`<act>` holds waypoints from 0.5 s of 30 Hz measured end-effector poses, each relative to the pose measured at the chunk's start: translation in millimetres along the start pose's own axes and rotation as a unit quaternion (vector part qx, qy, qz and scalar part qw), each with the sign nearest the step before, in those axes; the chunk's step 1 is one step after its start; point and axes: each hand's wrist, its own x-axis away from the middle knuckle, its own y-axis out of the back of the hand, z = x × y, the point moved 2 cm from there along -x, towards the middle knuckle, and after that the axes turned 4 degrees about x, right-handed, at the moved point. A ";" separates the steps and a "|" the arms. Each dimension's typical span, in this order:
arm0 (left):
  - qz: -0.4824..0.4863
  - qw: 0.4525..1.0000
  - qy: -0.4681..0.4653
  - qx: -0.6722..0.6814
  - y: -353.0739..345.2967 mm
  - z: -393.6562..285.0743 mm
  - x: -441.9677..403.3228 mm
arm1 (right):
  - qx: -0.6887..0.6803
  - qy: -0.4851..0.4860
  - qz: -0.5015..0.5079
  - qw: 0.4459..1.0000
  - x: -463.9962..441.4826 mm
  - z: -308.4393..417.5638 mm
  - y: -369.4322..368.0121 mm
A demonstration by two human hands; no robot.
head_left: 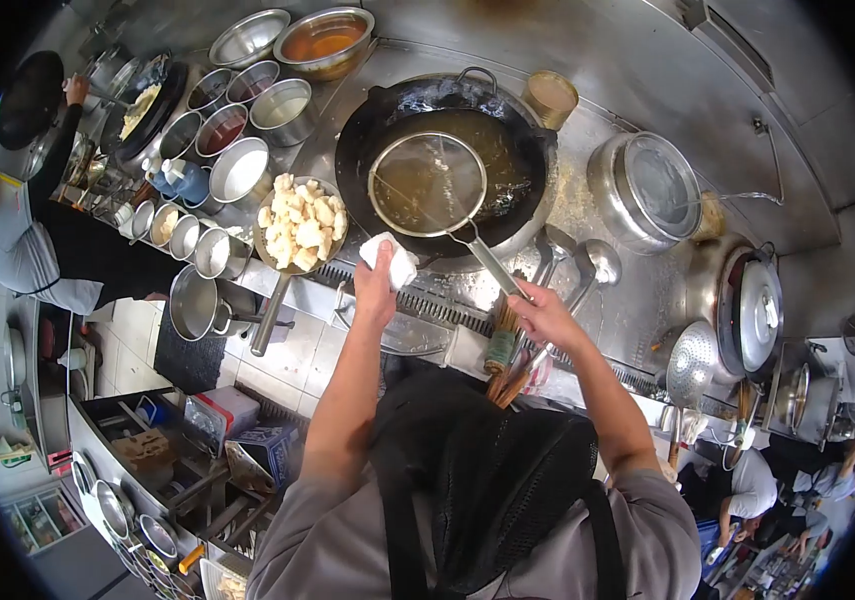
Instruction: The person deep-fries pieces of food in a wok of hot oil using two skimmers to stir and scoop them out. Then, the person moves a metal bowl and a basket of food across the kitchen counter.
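Note:
My right hand (544,315) is wrapped round the handle of a round wire-mesh strainer (425,186). The strainer lies over a black wok (355,175) of brownish liquid; whether its mesh dips in, I cannot tell. A folded white cloth (399,264) is gripped by my left hand (375,290) at the wok's near edge. Just left of that hand, a second strainer (278,300) holds a heap of pale, irregular chunks (302,222), its handle jutting toward me. Below my right hand stand ladles (602,262) and a bundle of wooden sticks (500,345).
Metal bowls of sauces and powders (282,108) line the left. A lidded pot (659,185) stands right of the wok, with a perforated skimmer (693,358) nearer me. A co-worker (32,250) stands at another wok on the left; other people are at far right.

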 end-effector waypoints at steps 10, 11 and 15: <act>-0.004 1.000 0.016 -0.012 2.2 -0.5 -1.6 | -0.096 0.021 -0.008 0.995 -22.9 4.2 -34.4; -0.004 1.000 0.021 -0.017 3.5 0.1 -1.9 | -0.104 0.026 -0.009 0.994 -23.1 3.9 -34.3; 0.002 0.997 0.073 -0.027 6.8 -3.7 -14.2 | -0.138 0.044 -0.032 0.989 -22.1 0.4 -32.2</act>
